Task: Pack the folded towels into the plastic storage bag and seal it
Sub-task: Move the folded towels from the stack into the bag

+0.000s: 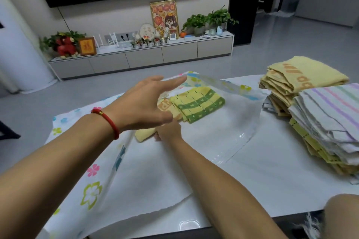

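Left hand (147, 103) raised palm-down, fingers straight and spread, over the plastic storage bag (223, 132). Right hand (168, 132) reaches inside it, touching a yellow folded towel (144, 134); its grasp cannot be determined.

The bag (223, 122) is thin clear plastic, glossy, with light catching its creases, and printed with coloured flowers along its left and far sides. Inside lies a green-and-yellow towel (200, 105) of matt woven cloth. The stack (320, 118) at the right edge of the counter (272, 170) is soft matt cloth with frayed edges. The counter is smooth, white and faintly shiny. A red cord bracelet (108, 122) looks matt.
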The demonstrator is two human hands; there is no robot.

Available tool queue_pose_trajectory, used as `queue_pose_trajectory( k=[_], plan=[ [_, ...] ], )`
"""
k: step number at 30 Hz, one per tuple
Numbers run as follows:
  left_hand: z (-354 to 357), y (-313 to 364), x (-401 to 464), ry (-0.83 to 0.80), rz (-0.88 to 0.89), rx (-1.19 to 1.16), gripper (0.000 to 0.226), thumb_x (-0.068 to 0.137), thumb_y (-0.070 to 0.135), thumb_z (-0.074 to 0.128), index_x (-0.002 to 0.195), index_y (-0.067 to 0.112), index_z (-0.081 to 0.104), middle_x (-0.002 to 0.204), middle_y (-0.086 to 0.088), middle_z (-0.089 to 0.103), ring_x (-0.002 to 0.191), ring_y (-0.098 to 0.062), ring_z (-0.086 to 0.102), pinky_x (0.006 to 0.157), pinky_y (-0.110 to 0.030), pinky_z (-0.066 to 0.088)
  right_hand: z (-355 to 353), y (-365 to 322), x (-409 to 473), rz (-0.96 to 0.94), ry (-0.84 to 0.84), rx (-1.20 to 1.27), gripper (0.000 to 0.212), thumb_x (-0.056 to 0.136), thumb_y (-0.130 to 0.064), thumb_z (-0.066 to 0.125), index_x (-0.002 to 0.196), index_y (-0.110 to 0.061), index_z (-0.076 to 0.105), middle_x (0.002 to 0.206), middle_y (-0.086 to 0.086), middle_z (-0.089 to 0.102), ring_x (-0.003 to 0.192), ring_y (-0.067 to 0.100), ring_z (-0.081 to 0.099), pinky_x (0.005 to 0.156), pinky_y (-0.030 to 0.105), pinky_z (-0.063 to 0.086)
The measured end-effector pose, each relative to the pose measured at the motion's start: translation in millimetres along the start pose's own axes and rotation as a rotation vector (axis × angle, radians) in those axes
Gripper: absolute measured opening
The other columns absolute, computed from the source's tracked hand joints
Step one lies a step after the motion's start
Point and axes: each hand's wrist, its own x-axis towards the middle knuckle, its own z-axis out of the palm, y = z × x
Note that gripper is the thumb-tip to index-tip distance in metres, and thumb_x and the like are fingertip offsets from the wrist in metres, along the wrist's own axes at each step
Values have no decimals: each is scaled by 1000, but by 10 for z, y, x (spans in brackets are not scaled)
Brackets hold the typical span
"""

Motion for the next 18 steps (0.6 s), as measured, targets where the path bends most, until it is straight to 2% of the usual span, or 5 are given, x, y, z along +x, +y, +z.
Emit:
queue_pose_trajectory(
  k=[2,6,8,13,18],
  plan=[
    [24,-11,-26,-21,41,30,101,74,32,73,148,54,9,156,9,35,148,-17,17,111,-42,31,-30,87,-35,-19,63,-125,39,92,-18,50,128,-11,63,125,19,70,107,34,69,89,34,57],
    [56,-25,-86,-35,94,97,106,76,35,75,150,51,0,158,25,18,150,-17,9,113,-52,34,-86,30,-76,-83,-161,37,23,95,-17,55,118,-19,57,115,13,62,75,22,67,60,19,56],
    [55,-39,-100,-20,96,121,106,77,38,76,151,49,0,159,26,15,150,-18,9,111,-56,36,-215,37,-35,-96,-79,56,38,95,-12,56,132,-15,63,122,12,66,89,28,69,78,34,61],
    [9,-29,-66,14,103,112,109,74,43,78,152,47,2,159,25,14,150,-18,10,114,-54,32,-738,323,83,-87,482,-540,35,94,-28,53,125,-18,65,129,15,58,120,36,51,98,44,42],
    [41,-46,-61,29,131,103,106,76,43,78,151,49,4,158,27,16,150,-13,9,112,-54,36,-1013,353,469,-19,315,-867,47,98,-39,31,137,-26,52,147,11,49,142,30,32,112,62,14]
  ],
)
